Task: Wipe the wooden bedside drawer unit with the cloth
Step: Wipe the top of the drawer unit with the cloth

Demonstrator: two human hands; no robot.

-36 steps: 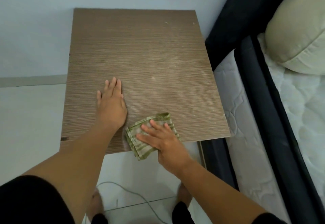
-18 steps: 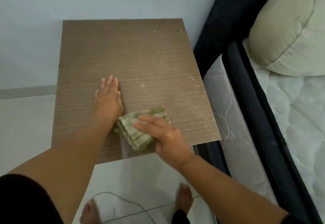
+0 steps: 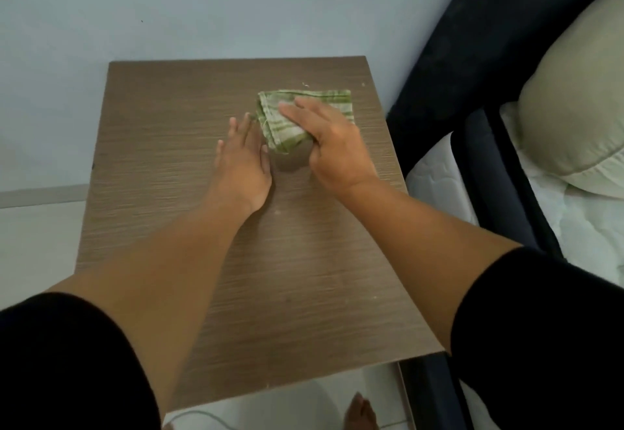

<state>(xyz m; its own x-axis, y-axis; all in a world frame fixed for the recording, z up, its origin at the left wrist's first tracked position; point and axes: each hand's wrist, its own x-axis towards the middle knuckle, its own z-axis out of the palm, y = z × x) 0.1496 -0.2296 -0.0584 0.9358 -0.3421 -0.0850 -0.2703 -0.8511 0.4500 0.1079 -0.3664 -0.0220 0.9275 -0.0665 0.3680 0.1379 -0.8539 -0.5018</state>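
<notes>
The wooden bedside drawer unit (image 3: 162,146) shows only its brown wood-grain top, seen from above. A folded green-and-white striped cloth (image 3: 287,122) lies on the far right part of that top. My right hand (image 3: 332,146) presses down on the cloth, fingers spread over it and thumb at its near edge. My left hand (image 3: 244,159) rests flat on the bare top just left of the cloth, fingertips close to its edge, holding nothing. A few pale specks lie near the top's far right corner.
A pale blue wall (image 3: 202,7) stands behind the unit. A dark bed frame (image 3: 449,68) with a white mattress (image 3: 439,186) and a beige pillow (image 3: 574,102) is close on the right. White floor tiles, a thin cable (image 3: 199,414) and a bare foot (image 3: 359,412) lie below the front edge.
My right hand has pushed the cloth from the near front edge up to the far right part of the top. My left hand stayed flat beside it. The view has shifted closer.
</notes>
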